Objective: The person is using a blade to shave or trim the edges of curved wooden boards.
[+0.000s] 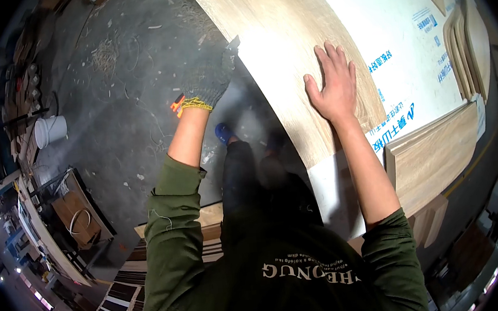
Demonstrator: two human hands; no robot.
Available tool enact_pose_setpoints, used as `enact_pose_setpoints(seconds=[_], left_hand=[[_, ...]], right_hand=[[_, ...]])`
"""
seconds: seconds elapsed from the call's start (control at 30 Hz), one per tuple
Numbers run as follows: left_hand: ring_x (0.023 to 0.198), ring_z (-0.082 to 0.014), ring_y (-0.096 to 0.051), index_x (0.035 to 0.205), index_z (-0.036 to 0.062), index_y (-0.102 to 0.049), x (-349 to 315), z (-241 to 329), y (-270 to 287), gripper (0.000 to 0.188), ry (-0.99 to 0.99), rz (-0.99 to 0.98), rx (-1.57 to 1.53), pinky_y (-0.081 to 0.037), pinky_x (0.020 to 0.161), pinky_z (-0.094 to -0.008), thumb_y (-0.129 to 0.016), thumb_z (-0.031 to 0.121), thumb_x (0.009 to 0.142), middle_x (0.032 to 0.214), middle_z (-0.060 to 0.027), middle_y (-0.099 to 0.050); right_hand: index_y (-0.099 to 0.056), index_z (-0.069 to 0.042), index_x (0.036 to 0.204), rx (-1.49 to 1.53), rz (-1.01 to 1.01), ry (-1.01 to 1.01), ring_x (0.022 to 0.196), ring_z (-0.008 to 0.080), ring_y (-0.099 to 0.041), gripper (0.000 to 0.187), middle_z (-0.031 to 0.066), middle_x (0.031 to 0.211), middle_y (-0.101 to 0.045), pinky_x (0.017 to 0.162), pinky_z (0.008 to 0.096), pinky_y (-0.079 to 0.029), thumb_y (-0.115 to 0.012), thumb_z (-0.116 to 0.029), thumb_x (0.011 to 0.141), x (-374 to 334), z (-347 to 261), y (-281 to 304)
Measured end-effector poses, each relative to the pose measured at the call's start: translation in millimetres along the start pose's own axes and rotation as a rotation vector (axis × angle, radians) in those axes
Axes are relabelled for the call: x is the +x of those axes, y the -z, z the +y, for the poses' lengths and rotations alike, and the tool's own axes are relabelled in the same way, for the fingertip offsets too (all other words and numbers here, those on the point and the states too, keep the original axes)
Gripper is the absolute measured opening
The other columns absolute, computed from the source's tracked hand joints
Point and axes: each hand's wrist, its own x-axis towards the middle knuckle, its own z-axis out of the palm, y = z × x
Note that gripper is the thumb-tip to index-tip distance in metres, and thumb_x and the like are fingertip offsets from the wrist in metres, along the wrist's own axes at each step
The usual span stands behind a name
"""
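My left hand (208,79), in a dark knit glove with a yellow cuff, is closed round what looks like a utility knife (233,44). The knife's flat grey blade meets the left edge of a wood-grain panel (287,51). Its orange handle end sticks out beside my wrist. My bare right hand (335,83) lies flat on the panel's top face, fingers spread and pointing away from me. Under this panel is a white sheet (410,70) with blue print.
Curved wood-grain panels (462,54) stand stacked at the right, and more panels (435,154) lie nearer me. Thin shavings (107,54) are scattered over the grey floor. A white bucket (51,132) and a rack with cardboard (77,218) are to the left. Dark and white strips (111,307) lie at the lower left.
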Motion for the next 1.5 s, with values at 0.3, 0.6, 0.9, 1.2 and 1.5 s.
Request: enact_pose_setpoints(seconds=[0.3,0.6,0.9,1.2,1.5], left_hand=[[0.106,-0.0348,-0.061,0.136,0.0170,-0.053,1,-13,-5,0.044,-0.058,-0.021,0.006,-0.046,0.092,-0.0455,-0.041,0.037,0.099,0.125,-0.0125,-0.062],[0.066,-0.0138,-0.056,0.115,0.0010,-0.059,-28,-16,7,0.040,0.413,0.067,-0.910,-0.047,0.060,-0.0291,-0.057,0.035,0.093,0.082,-0.0076,-0.062],[0.078,-0.0182,-0.062,0.117,-0.0020,-0.062,-31,-18,-30,0.039,0.016,0.262,-0.646,-0.052,0.074,-0.0320,-0.056,0.030,0.094,0.092,-0.0109,-0.066],[0.104,-0.0352,-0.063,0.123,0.0029,-0.061,-4,29,-1,0.037,-0.139,0.297,-0.180,-0.050,0.089,-0.0388,-0.057,0.019,0.090,0.118,-0.0209,-0.064],[0.088,-0.0253,-0.060,0.118,0.0116,-0.064,-123,94,-8,0.034,-0.416,-0.097,-0.216,-0.049,0.074,-0.0381,-0.057,0.025,0.088,0.095,-0.0110,-0.063]], right_hand=[[-0.047,-0.013,0.139,-0.031,-0.001,0.010,0.141,0.0346,-0.028,0.062,0.0132,0.148,-0.039,0.115,0.0546,-0.019,-0.061,-0.034,0.083,-2,2,1],[-0.029,-0.016,0.151,-0.100,-0.382,0.282,0.147,0.0329,-0.015,0.085,0.0081,0.158,-0.022,0.115,0.0629,-0.009,-0.057,-0.060,0.083,-5,-62,-3],[-0.040,-0.012,0.143,0.176,-0.422,0.497,0.143,0.0259,-0.028,0.070,0.0079,0.152,-0.035,0.119,0.0473,-0.017,-0.068,-0.034,0.083,-22,-53,7],[-0.043,-0.012,0.141,-0.039,-0.075,0.071,0.143,0.0332,-0.027,0.061,0.0148,0.150,-0.036,0.116,0.0526,-0.018,-0.059,-0.036,0.088,4,12,9],[-0.046,-0.014,0.140,-0.030,-0.008,0.005,0.142,0.0360,-0.026,0.060,0.0152,0.149,-0.036,0.115,0.0557,-0.018,-0.057,-0.036,0.085,4,14,5]])
